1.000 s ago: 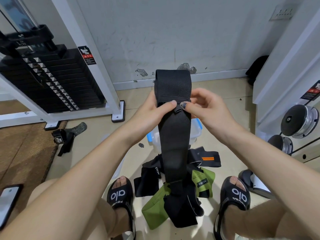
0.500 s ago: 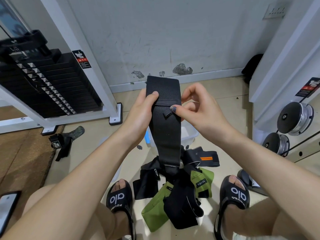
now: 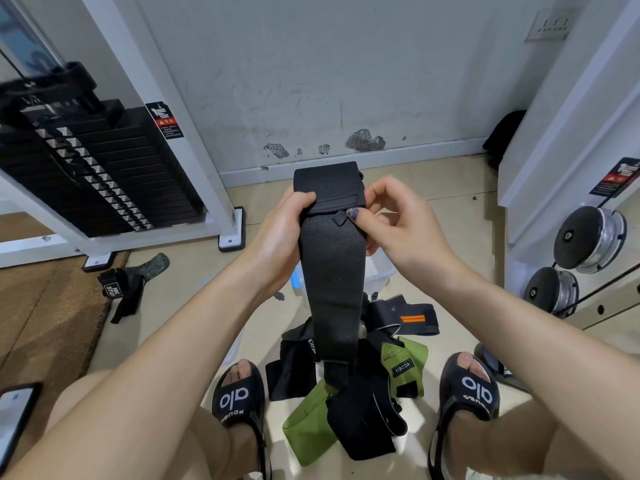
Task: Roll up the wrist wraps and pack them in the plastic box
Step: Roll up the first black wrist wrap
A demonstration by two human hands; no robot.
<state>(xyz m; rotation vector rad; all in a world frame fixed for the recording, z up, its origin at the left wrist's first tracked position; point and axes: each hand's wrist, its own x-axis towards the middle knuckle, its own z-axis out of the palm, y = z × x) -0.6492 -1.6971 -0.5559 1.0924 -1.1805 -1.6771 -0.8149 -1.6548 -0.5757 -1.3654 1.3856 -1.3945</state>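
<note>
Left hand [image 3: 282,233] gripping the black wrist wrap [image 3: 332,258] at its folded top, right hand [image 3: 398,220] pinching its small loop, wrap hanging over a floor pile of wraps [image 3: 349,386], plastic box [image 3: 379,275] behind it

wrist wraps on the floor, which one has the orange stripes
The black wrist wrap lying farthest right in the pile, just behind the green wrap. It alone bears two orange stripes; the other wraps show none.
</note>
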